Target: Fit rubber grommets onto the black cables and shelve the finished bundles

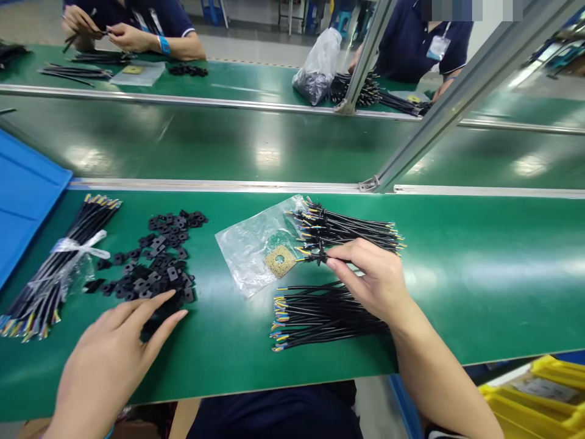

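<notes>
My right hand (pixel 372 277) pinches one black cable (pixel 315 258) with a small black clip on it, holding it just above the green bench beside a clear plastic bag (pixel 249 250). Behind the hand lies a pile of finished cables (pixel 351 228) with clips fitted. Under my wrist sits a second pile of bare black cables (pixel 320 314) with coloured wire ends. My left hand (pixel 116 353) lies with fingers stretched out, its fingertips resting on a heap of small black clip pieces (pixel 155 259).
A tied bundle of cables (pixel 55 271) lies at the left beside a blue tray (pixel 22 195). A conveyor belt (pixel 228 143) runs beyond the bench. Two people work across it with cables and a bag (pixel 317 67). Yellow bins (pixel 543 396) sit lower right.
</notes>
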`<state>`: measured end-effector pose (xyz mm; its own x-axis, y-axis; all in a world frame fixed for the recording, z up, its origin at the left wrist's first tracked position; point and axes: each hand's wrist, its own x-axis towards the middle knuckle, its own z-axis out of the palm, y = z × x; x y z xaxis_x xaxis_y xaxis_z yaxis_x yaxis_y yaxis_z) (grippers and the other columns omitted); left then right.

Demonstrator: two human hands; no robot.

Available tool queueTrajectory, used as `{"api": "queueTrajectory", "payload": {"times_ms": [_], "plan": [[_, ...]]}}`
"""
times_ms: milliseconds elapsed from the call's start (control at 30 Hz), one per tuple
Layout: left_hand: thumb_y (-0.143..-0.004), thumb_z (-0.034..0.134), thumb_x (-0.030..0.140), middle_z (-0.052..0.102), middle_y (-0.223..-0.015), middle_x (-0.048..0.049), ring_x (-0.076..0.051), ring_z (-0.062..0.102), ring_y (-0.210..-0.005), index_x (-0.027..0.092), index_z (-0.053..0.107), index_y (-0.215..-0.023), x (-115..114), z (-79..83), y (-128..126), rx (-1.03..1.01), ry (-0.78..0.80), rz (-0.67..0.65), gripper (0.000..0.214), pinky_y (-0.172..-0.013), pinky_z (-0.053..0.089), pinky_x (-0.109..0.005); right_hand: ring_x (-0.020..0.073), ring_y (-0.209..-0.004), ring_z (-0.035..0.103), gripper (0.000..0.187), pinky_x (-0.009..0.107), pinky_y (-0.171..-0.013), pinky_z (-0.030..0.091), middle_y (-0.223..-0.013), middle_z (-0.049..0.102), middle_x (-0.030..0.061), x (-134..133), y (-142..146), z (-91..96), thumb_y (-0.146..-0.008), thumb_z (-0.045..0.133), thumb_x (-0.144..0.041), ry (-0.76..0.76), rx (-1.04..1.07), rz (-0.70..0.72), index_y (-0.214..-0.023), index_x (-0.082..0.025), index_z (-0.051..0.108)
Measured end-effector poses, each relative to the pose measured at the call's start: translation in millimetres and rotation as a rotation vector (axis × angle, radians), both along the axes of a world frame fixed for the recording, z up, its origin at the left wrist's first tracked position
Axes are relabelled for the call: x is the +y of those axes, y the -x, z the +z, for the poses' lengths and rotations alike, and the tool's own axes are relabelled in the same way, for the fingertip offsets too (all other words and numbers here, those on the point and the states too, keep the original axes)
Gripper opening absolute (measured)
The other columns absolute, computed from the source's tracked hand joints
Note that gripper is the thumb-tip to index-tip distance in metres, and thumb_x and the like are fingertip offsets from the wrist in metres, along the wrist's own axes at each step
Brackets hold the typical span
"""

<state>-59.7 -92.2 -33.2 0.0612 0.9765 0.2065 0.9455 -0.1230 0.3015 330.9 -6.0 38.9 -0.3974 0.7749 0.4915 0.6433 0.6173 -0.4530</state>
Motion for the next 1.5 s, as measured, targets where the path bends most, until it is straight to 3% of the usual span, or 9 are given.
{"api": "queueTrajectory", "payload": {"times_ms": [133, 267, 533, 633, 800, 967, 1100, 1300, 1500], "plan": [[-0.104, 0.045, 0.048, 0.066, -0.101, -0.0050, -0.026, 0.067, -0.082, 0.035, 0.061, -0.138, -6, -9.0, -5, 0.169, -0.020, 0.019, 0.040, -0.068, 0.045, -0.034, 0.0157, -0.082, 0.069, 0.014, 0.028, -0.078, 0.055, -0.094, 0.077, 0.0037, 13, -10, -15.2, -0.101, 0.064, -0.025, -0.060, -0.206, -0.052, -0.105, -0.020, 0.075], [-0.104, 0.045, 0.043, 0.070, -0.103, -0.0089, -0.026, 0.069, -0.083, 0.023, 0.071, -0.122, -4, -12.3, -11, 0.160, -0.042, -0.006, 0.037, -0.070, 0.046, -0.035, 0.0223, -0.087, 0.066, 0.019, 0.036, -0.078, 0.051, -0.098, 0.077, 0.0078, 18, -15, -22.8, -0.100, 0.063, -0.026, -0.073, -0.409, -0.089, -0.112, -0.018, 0.075], [-0.102, 0.053, 0.041, 0.076, -0.099, -0.0125, -0.032, 0.070, -0.090, 0.017, 0.070, -0.098, -1, -13.5, -16, 0.108, -0.094, -0.112, 0.030, -0.085, 0.051, -0.042, 0.0208, -0.081, 0.067, 0.005, 0.034, -0.079, 0.051, -0.085, 0.073, 0.0035, -4, 3, -26.3, -0.093, 0.073, -0.025, 0.367, -0.586, 0.203, -0.093, -0.020, 0.074], [-0.103, 0.051, 0.040, 0.078, -0.099, -0.0115, -0.031, 0.072, -0.089, 0.018, 0.072, -0.100, -2, -10.0, -17, 0.096, -0.088, -0.111, 0.031, -0.081, 0.052, -0.041, 0.0200, -0.085, 0.066, 0.005, 0.032, -0.079, 0.052, -0.089, 0.071, 0.0040, -4, 9, -31.3, -0.096, 0.065, -0.017, 0.440, -0.535, 0.171, -0.093, -0.019, 0.068], [-0.105, 0.048, 0.034, 0.074, -0.107, -0.0089, -0.025, 0.072, -0.083, 0.017, 0.066, -0.132, 0, -2.4, -22, 0.135, -0.113, -0.055, 0.037, -0.069, 0.051, -0.035, 0.0169, -0.085, 0.067, 0.017, 0.029, -0.078, 0.053, -0.098, 0.068, 0.0038, -6, 19, -37.6, -0.100, 0.055, -0.011, 0.476, -0.407, 0.104, -0.113, -0.019, 0.063], [-0.104, 0.049, 0.032, 0.071, -0.103, -0.0096, -0.022, 0.072, -0.084, 0.017, 0.074, -0.112, 5, 1.7, -27, 0.070, -0.147, -0.069, 0.030, -0.070, 0.056, -0.032, 0.0196, -0.098, 0.068, 0.028, 0.027, -0.075, 0.054, -0.108, 0.070, 0.0054, -12, 32, -44.2, -0.101, 0.050, -0.011, 0.445, -0.618, 0.036, -0.119, -0.024, 0.067], [-0.100, 0.057, 0.039, 0.074, -0.110, -0.0078, -0.022, 0.075, -0.090, 0.021, 0.076, -0.100, 6, 8.3, -31, -0.172, -0.119, 0.005, 0.026, -0.079, 0.061, -0.032, 0.0209, -0.101, 0.068, 0.024, 0.026, -0.071, 0.053, -0.108, 0.071, 0.0059, -14, 37, -42.7, -0.101, 0.054, -0.013, 0.412, -0.726, 0.008, -0.116, -0.023, 0.068], [-0.090, 0.071, 0.049, 0.081, -0.101, -0.0048, -0.024, 0.078, -0.089, 0.026, 0.076, -0.111, 30, 29.5, -60, -0.660, 0.124, 0.063, 0.031, -0.081, 0.063, -0.031, 0.0179, -0.084, 0.070, 0.026, 0.024, -0.059, 0.049, -0.091, 0.072, 0.0064, -12, 31, -46.7, -0.097, 0.054, -0.007, 0.280, -0.747, -0.015, -0.112, -0.020, 0.071], [-0.079, 0.086, 0.041, 0.079, -0.099, -0.0066, -0.018, 0.076, -0.082, 0.021, 0.078, -0.099, 78, 47.1, -107, -1.415, 0.303, 0.024, 0.030, -0.072, 0.063, -0.025, 0.0138, -0.080, 0.072, 0.033, 0.023, -0.073, 0.059, -0.093, 0.072, 0.0039, -11, 27, -37.3, -0.102, 0.050, -0.011, 0.155, -0.265, 0.035, -0.130, -0.019, 0.066]]}}
